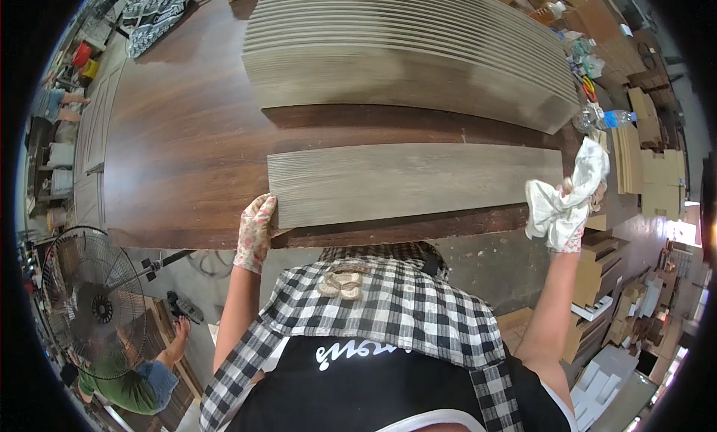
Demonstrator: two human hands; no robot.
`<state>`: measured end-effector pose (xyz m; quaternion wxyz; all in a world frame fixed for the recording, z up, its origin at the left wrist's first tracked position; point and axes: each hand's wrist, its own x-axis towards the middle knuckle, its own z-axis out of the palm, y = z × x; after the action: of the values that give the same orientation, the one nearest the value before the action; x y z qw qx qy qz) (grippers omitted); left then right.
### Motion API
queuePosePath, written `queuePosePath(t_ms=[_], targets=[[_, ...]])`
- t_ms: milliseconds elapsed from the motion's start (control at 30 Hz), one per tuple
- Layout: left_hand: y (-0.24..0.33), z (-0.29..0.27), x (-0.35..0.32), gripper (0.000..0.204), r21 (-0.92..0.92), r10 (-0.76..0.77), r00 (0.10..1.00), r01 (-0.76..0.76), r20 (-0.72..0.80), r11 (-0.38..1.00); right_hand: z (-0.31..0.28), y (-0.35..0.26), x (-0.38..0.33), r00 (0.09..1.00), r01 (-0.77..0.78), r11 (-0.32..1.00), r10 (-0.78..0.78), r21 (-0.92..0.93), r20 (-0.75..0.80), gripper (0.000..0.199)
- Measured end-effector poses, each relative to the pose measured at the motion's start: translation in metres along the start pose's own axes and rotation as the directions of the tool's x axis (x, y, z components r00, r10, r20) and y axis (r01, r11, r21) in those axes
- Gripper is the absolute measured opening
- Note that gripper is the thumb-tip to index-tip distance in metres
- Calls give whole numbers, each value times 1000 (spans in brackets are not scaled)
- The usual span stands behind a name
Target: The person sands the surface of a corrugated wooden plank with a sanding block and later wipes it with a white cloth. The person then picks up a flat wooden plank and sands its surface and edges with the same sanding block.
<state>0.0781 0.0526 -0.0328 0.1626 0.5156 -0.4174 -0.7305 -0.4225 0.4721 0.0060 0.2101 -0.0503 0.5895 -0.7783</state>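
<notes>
A long grey-brown wood-grain board (418, 179) lies across the near side of the brown table (179, 148). At its left end, my left hand (256, 227), in a white glove with a pink flower print, is closed on the board's near corner. My right hand (570, 239), gloved the same way, grips a bunched white cloth (556, 206) by the board's right end. That cloth hides most of the right fingers and partly covers the board's near right corner.
Beyond the board is a stepped stack of similar boards (418, 77). Plastic bottles (618, 119) stand at the table's right. A patterned black-and-white cloth (155, 17) lies far left. A standing fan (97, 305) is at lower left, near a person in green (123, 383). Cardboard pieces (661, 182) are at right.
</notes>
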Motion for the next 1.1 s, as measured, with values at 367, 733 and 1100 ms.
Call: queuePosePath(t_ms=[367,733,1100], targets=[[-8,8,4,31,30,152,988,-152,1,988,154,111,-46,808,500,349,-517,-793,282,39],[9,8,2,35,202,217,970,-191,-113,961,221,147,-90,772,624,321,-393,-712,500,38],[14,-75,9,34,184,210,948,-168,-239,968,215,116,-78,672,717,104,-364,-689,645,48]])
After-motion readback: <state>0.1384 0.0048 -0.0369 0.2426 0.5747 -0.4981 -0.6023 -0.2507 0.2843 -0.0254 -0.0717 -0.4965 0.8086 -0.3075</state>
